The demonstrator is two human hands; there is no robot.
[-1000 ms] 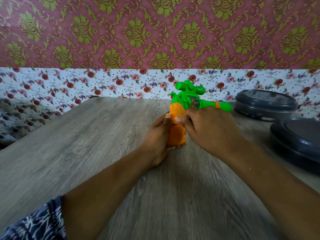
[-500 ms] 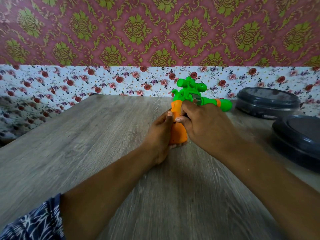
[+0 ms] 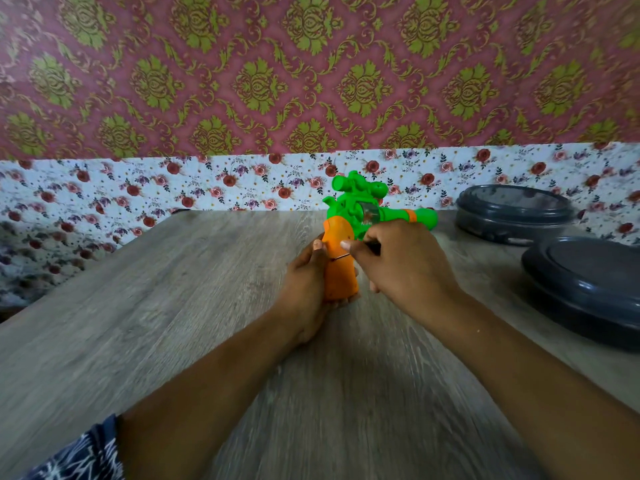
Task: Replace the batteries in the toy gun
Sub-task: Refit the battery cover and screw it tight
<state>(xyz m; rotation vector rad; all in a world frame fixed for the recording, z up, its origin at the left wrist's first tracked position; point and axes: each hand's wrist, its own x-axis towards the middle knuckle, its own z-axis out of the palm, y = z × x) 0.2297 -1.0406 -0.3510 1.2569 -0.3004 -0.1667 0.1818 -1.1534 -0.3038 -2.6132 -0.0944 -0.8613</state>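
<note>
A toy gun with a green body, a green barrel pointing right and an orange grip stands upright over the wooden table. My left hand wraps the grip from the left and underneath, thumb on its side. My right hand is closed around a thin dark tool that looks like a small screwdriver. Its metal tip touches the middle of the grip. No batteries are visible.
Two dark grey round lidded containers sit at the right, one by the wall and a larger one nearer me. A flowered wall strip runs behind the table's far edge.
My right hand has drawn back from over the grip, uncovering more of the orange side. The tool's tip now shows against the grip. The gun stays in my left hand.
</note>
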